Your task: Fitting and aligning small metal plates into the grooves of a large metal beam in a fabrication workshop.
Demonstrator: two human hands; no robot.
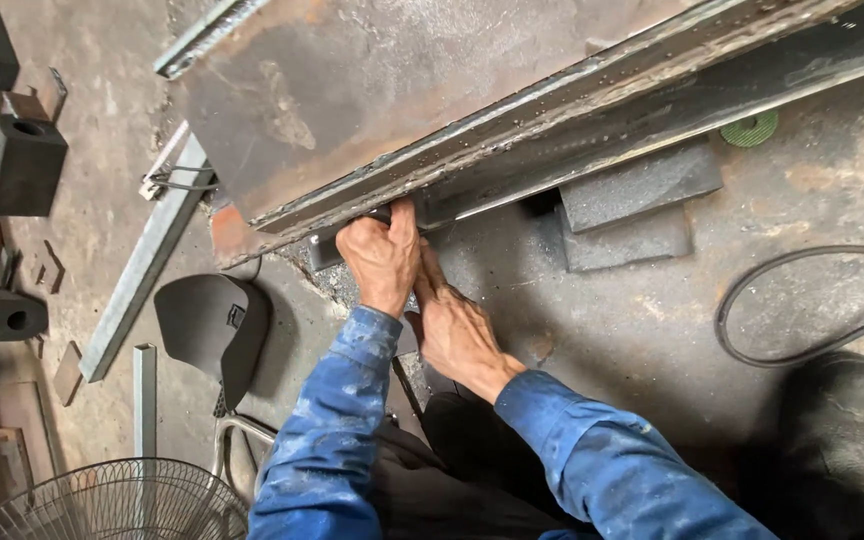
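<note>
My left hand (382, 255), in a blue sleeve, is curled around a dark metal piece (324, 250) at the lower edge of a long rusty steel beam (352, 90). My right hand (457, 330) lies just right of it. Its fingers stretch up along the left hand toward the beam's edge, and their tips are hidden. The beam runs diagonally across the top of the view. It rests on stacked grey steel blocks (632, 190) on the concrete floor.
A dark welding mask (214, 325) lies on the floor to the left, beside a grey angle bar (142, 270). Black blocks with holes (22, 165) sit far left. A fan grille (122, 500) is bottom left. A black cable (802, 300) loops at right, near a green disc (749, 128).
</note>
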